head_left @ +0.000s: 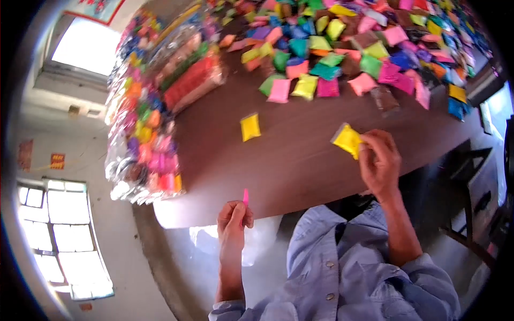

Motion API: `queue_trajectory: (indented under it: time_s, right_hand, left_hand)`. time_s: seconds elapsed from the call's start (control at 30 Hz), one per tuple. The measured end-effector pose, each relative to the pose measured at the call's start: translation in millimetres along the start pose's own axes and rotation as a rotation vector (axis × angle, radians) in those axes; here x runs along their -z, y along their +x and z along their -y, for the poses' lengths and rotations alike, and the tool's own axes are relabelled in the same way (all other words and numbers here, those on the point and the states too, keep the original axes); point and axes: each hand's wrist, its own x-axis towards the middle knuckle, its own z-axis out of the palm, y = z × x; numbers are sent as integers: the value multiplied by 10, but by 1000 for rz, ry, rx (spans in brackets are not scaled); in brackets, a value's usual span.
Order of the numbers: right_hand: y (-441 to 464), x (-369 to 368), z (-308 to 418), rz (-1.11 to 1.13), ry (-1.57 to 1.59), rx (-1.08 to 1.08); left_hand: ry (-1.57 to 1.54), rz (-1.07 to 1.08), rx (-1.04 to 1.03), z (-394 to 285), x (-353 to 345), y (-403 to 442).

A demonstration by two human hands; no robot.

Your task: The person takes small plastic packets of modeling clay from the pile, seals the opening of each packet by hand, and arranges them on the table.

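My right hand (381, 160) pinches the corner of a yellow packet (348, 140) above the brown table (289, 160). By the table's near edge, my left hand (234, 218) is closed on a thin pink packet (246, 197), seen nearly edge-on. A second yellow packet (250, 127) lies alone on the tabletop, apart from both hands. Farther back spreads a big heap of small packets in many colours, with a pink packet (279, 91) and a magenta packet (327, 87) at its front edge.
Clear bags of colourful packets (147, 155) are stacked along the table's left side, beside a long bag of red packets (195, 83). Dark furniture (471, 176) stands off the right edge. A window (67, 235) is in the wall at left.
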Motion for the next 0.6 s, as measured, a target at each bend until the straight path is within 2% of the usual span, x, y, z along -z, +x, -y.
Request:
queue_trajectory:
  time_s: [0.07,0.17,0.3,0.33,0.37,0.47,0.6]
  right_hand:
    - [-7,0,-11,-9,-70,59]
    - [-12,-7,35,-3,-87,18]
    - [-1,12,58,45,-116,-19]
    - [4,9,59,68,-136,-32]
    - [18,25,92,45,-116,-27]
    - [29,17,70,24,-106,-10]
    - [31,-2,76,31,-168,-30]
  left_hand:
    - [44,70,-39,-65,-376,145]
    - [315,88,-137,-80,-1003,334]
    - [410,216,-244,-92,-1807,500]
    - [456,208,-405,-40,-1945,560]
    - [501,201,-566,4,-2028,617]
    - [631,201,-675,99,-2137,728]
    - [686,210,-611,35,-2079,864]
